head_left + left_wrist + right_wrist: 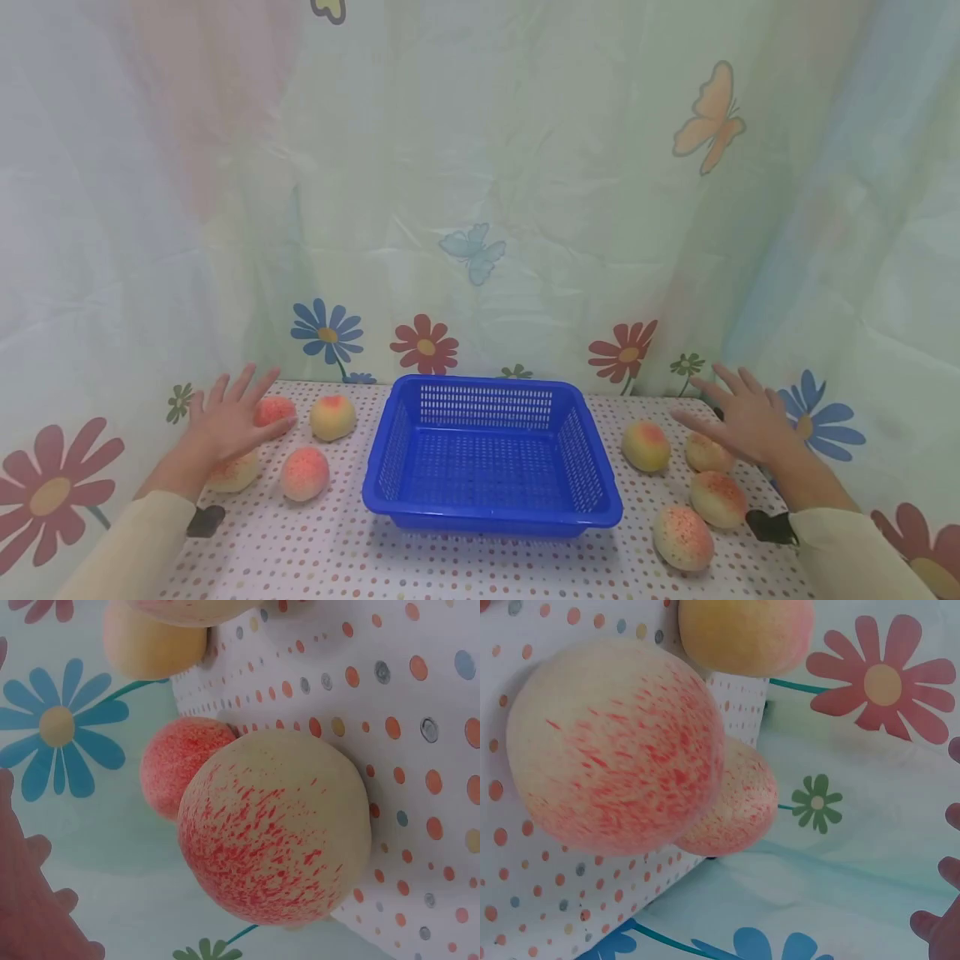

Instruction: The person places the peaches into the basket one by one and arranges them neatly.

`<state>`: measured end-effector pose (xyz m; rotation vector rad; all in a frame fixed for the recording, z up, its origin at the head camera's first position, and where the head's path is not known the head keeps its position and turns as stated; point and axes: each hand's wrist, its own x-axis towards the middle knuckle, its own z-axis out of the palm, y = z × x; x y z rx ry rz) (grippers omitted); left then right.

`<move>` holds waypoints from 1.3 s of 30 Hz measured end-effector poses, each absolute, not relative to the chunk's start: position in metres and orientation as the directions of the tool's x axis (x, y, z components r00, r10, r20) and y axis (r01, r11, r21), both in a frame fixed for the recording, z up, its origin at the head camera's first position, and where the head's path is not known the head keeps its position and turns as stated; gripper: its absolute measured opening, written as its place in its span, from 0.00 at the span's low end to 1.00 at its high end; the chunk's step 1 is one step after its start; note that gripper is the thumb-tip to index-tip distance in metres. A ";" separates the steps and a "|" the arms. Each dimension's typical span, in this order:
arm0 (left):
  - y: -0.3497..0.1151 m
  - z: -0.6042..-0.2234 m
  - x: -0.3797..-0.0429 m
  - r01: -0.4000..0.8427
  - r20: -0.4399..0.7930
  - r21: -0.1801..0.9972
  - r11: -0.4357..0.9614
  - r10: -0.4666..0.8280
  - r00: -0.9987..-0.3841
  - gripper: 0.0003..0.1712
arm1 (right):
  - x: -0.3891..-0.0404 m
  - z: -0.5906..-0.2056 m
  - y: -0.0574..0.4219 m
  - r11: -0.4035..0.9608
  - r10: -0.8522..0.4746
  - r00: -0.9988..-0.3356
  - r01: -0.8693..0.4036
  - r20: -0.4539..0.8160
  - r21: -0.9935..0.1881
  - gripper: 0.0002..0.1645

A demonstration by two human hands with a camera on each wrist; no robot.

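Left hand (225, 429) partly covers the red peach (276, 407) and the pale peach (236, 477) under it. Right hand (753, 425) overlaps the top of the back peach (707, 455); can't tell from the head view if either hand touches. Small dark thing by the right fingertips is mostly hidden, can't identify it. Wrist views: hands cut off at the frame edge, a few fingertips show, well apart from the fruit there. Left wrist also crops two peaches at the top, right wrist crops one.

Fingers (260, 388) on both hands: straight, spread apart, holding nothing.

Count: 8 peaches, 4 per side. Left group adds a yellow peach (332, 417) and a pink peach (305, 474). Right group adds a yellow-red peach (646, 446) and two speckled peaches (683, 538) nearer the person. 1 blue basket (491, 517), centred between the groups, mesh walls and floor visible. 2 dark wrist pieces (206, 522), one per wrist. 2 pale sleeves (131, 550), cropped.

Bench (300, 554) has a white cover with coloured dots, near edge out of frame. Printed curtain (525, 150) behind and at both sides: flowers, 2 whole butterflies, one shape cropped at top.
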<state>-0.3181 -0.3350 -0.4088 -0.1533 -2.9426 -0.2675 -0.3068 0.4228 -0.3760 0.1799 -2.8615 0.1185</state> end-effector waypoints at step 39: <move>-0.302 -0.443 -0.275 0.164 0.364 0.277 0.947 0.054 -0.930 0.56 | -0.252 -0.418 0.359 0.830 -0.221 -0.809 -0.450 0.545 -0.331 0.36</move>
